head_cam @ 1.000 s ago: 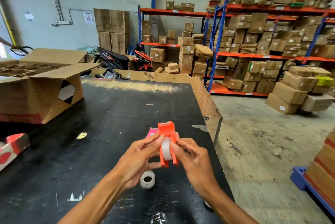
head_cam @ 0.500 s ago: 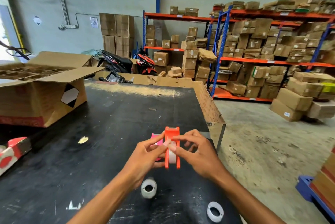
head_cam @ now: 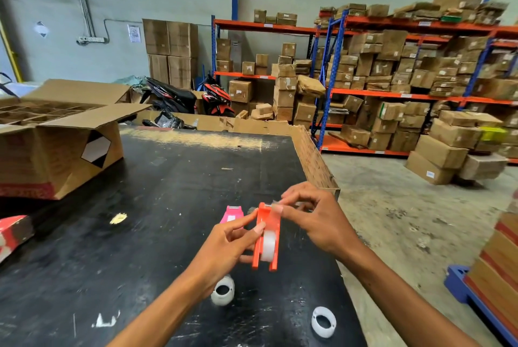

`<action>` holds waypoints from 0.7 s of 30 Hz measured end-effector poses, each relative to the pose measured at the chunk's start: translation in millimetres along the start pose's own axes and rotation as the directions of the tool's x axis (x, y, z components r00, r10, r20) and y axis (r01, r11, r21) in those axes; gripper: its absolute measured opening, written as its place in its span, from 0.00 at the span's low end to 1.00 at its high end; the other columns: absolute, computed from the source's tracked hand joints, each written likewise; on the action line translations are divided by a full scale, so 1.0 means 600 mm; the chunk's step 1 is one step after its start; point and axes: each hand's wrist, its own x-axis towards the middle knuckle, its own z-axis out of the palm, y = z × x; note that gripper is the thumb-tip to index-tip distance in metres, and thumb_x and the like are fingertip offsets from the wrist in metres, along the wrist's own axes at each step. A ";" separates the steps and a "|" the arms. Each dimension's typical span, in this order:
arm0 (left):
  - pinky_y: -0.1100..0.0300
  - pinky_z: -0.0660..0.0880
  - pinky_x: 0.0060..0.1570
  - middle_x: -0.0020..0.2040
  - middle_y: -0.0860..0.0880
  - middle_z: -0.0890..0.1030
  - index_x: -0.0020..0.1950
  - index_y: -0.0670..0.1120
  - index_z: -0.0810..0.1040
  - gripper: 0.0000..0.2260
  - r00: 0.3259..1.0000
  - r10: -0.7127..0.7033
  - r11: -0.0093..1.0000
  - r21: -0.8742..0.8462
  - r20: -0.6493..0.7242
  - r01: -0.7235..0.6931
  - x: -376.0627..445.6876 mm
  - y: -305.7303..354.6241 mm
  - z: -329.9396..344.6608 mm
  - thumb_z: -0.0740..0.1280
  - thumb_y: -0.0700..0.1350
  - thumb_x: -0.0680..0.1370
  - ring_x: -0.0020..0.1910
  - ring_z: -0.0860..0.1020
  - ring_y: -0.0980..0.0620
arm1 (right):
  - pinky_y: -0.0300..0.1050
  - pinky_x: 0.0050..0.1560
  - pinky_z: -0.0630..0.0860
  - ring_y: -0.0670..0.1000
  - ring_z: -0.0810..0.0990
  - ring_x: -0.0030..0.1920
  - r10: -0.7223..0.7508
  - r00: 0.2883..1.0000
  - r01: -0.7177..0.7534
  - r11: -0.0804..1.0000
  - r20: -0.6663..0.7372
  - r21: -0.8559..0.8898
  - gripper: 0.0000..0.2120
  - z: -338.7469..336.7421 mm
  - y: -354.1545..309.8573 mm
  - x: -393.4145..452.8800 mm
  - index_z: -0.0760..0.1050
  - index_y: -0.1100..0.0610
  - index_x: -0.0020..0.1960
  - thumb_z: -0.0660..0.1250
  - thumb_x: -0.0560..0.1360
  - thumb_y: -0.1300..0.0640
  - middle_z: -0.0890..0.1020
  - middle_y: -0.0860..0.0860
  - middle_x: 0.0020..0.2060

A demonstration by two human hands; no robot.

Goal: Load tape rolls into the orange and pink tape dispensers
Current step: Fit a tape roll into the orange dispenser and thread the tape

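Observation:
Above the black table I hold the orange tape dispenser with a clear tape roll seated between its sides. My left hand grips its left side. My right hand pinches the tape end at the dispenser's top edge. The pink dispenser lies on the table just behind my left hand, partly hidden. One loose tape roll lies below my left hand and another loose roll sits near the table's right front edge.
An open cardboard box with dividers stands at the table's left. A red and white package lies at the far left edge. The table's right edge drops to a concrete floor, with shelves of boxes beyond and a blue pallet at right.
The dispenser has come closer and lower in view. My right hand moved up from the roll to the dispenser's top edge, now pinching the tape end there.

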 end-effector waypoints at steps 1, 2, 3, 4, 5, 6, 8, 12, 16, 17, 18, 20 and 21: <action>0.59 0.81 0.40 0.52 0.37 0.84 0.65 0.56 0.75 0.23 1.000 0.006 1.000 0.022 0.017 -0.006 -0.002 0.002 0.000 0.69 0.55 0.70 0.47 0.85 0.47 | 0.34 0.41 0.74 0.46 0.80 0.44 0.006 1.000 -0.006 1.000 0.005 -0.011 0.03 -0.005 -0.002 0.006 0.83 0.53 0.38 0.75 0.69 0.59 0.82 0.53 0.45; 0.59 0.81 0.41 0.53 0.35 0.82 0.65 0.59 0.75 0.22 0.999 0.012 0.999 0.045 0.035 -0.013 -0.006 0.004 0.000 0.69 0.56 0.70 0.47 0.84 0.48 | 0.33 0.42 0.75 0.48 0.81 0.45 0.019 1.000 -0.019 1.000 0.016 -0.023 0.01 -0.008 -0.004 0.011 0.83 0.56 0.39 0.74 0.70 0.59 0.83 0.52 0.46; 0.59 0.81 0.42 0.55 0.34 0.81 0.63 0.61 0.76 0.21 0.999 0.016 0.998 0.061 0.052 -0.019 -0.009 0.007 0.000 0.68 0.56 0.70 0.47 0.84 0.48 | 0.33 0.43 0.76 0.48 0.82 0.46 0.035 0.999 -0.034 0.999 0.029 -0.037 0.03 -0.010 -0.003 0.016 0.83 0.58 0.41 0.74 0.70 0.58 0.84 0.53 0.45; 0.58 0.81 0.42 0.56 0.34 0.80 0.62 0.63 0.76 0.20 0.998 0.014 0.998 0.067 0.065 -0.018 -0.012 0.010 0.000 0.68 0.57 0.70 0.46 0.83 0.50 | 0.34 0.44 0.78 0.49 0.83 0.45 0.055 0.997 -0.053 0.998 0.050 -0.038 0.05 -0.010 -0.002 0.019 0.83 0.60 0.43 0.73 0.71 0.58 0.85 0.53 0.44; 0.58 0.81 0.43 0.56 0.34 0.79 0.61 0.64 0.76 0.19 0.997 0.005 0.998 0.064 0.075 -0.009 -0.015 0.012 0.001 0.67 0.57 0.70 0.45 0.82 0.51 | 0.34 0.42 0.79 0.48 0.83 0.43 0.071 0.995 -0.069 0.997 0.072 -0.033 0.07 -0.010 -0.001 0.022 0.83 0.62 0.44 0.73 0.71 0.58 0.85 0.54 0.43; 0.57 0.81 0.43 0.57 0.35 0.80 0.61 0.65 0.76 0.18 0.997 -0.010 0.999 0.053 0.082 0.005 -0.017 0.014 0.002 0.67 0.58 0.71 0.44 0.82 0.53 | 0.34 0.39 0.79 0.47 0.83 0.40 0.081 0.993 -0.079 0.997 0.089 -0.023 0.07 -0.009 -0.002 0.023 0.83 0.63 0.44 0.72 0.71 0.58 0.85 0.54 0.40; 0.55 0.81 0.44 0.57 0.38 0.81 0.59 0.66 0.77 0.18 0.996 -0.035 0.999 0.028 0.083 0.033 -0.023 0.016 0.003 0.67 0.59 0.70 0.44 0.83 0.54 | 0.34 0.33 0.79 0.47 0.83 0.36 0.082 0.992 -0.081 0.997 0.099 -0.016 0.08 -0.004 -0.002 0.023 0.82 0.64 0.43 0.72 0.71 0.58 0.84 0.53 0.37; 0.60 0.80 0.40 0.52 0.35 0.80 0.62 0.65 0.75 0.22 0.998 -0.019 0.995 0.094 0.052 0.014 -0.029 0.013 0.005 0.72 0.57 0.69 0.43 0.81 0.51 | 0.38 0.32 0.81 0.53 0.84 0.36 0.080 0.992 -0.077 0.997 0.094 -0.031 0.08 -0.001 0.000 0.021 0.82 0.63 0.42 0.72 0.72 0.57 0.85 0.57 0.38; 0.64 0.76 0.35 0.41 0.46 0.79 0.60 0.65 0.77 0.23 0.997 -0.010 0.997 0.074 0.075 0.005 -0.031 0.013 0.003 0.75 0.53 0.65 0.38 0.80 0.54 | 0.35 0.29 0.79 0.46 0.82 0.30 0.108 0.987 -0.106 0.994 0.116 -0.024 0.08 -0.002 0.001 0.022 0.82 0.66 0.42 0.72 0.72 0.59 0.84 0.59 0.36; 0.63 0.75 0.34 0.41 0.49 0.80 0.60 0.63 0.77 0.24 0.996 -0.005 0.997 0.072 0.091 -0.002 -0.031 0.013 0.002 0.75 0.52 0.65 0.38 0.79 0.53 | 0.35 0.28 0.79 0.46 0.82 0.30 0.126 0.985 -0.126 0.992 0.115 -0.011 0.09 -0.002 0.001 0.023 0.81 0.67 0.42 0.72 0.72 0.60 0.84 0.59 0.36; 0.62 0.75 0.33 0.40 0.50 0.81 0.62 0.61 0.77 0.25 0.994 0.000 0.997 0.072 0.105 -0.008 -0.030 0.011 0.001 0.75 0.50 0.65 0.38 0.78 0.52 | 0.35 0.28 0.79 0.48 0.82 0.30 0.148 0.982 -0.149 0.989 0.118 0.000 0.09 -0.002 0.003 0.024 0.81 0.68 0.42 0.72 0.72 0.60 0.84 0.60 0.36; 0.62 0.75 0.33 0.40 0.52 0.82 0.63 0.58 0.76 0.25 0.992 0.012 0.998 0.060 0.124 -0.020 -0.029 0.009 0.000 0.75 0.48 0.67 0.38 0.77 0.52 | 0.35 0.28 0.79 0.48 0.82 0.30 0.190 0.970 -0.195 0.981 0.153 0.022 0.09 -0.002 0.005 0.025 0.81 0.70 0.43 0.72 0.72 0.61 0.84 0.60 0.35; 0.63 0.75 0.33 0.41 0.52 0.82 0.64 0.57 0.76 0.25 0.991 0.019 0.998 0.049 0.131 -0.026 -0.029 0.007 -0.001 0.75 0.47 0.67 0.38 0.77 0.52 | 0.34 0.28 0.79 0.46 0.83 0.30 0.213 0.962 -0.222 0.974 0.173 0.040 0.10 -0.003 0.006 0.026 0.81 0.70 0.43 0.72 0.72 0.62 0.84 0.59 0.35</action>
